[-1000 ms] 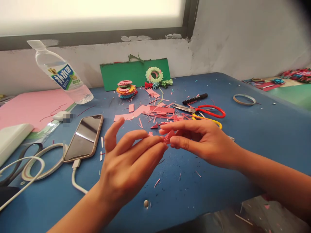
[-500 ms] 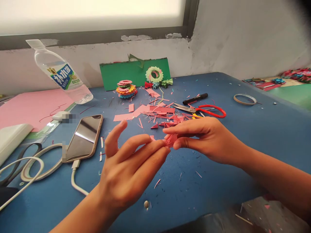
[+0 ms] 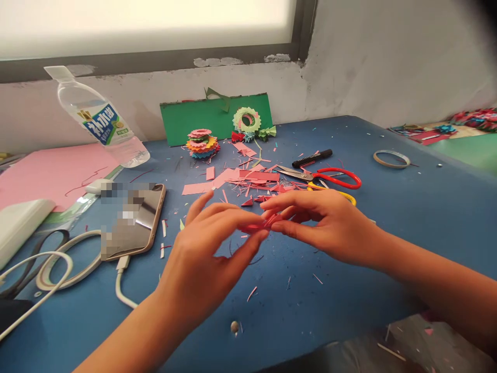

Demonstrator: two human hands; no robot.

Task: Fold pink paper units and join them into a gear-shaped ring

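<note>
right fingers point(image 3: 303, 199): pinching pink paper point(image 3: 273, 221) | left fingers point(image 3: 230, 223): parted around it, grip unclear

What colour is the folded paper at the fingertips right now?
The folded paper is reddish pink; the head view shows it best.

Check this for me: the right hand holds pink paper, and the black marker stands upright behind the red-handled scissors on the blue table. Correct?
Not quite: the black marker is lying down, not standing upright, as the head view shows. The rest holds: it is behind the red-handled scissors on the blue table, and the right hand holds pink paper.
</note>
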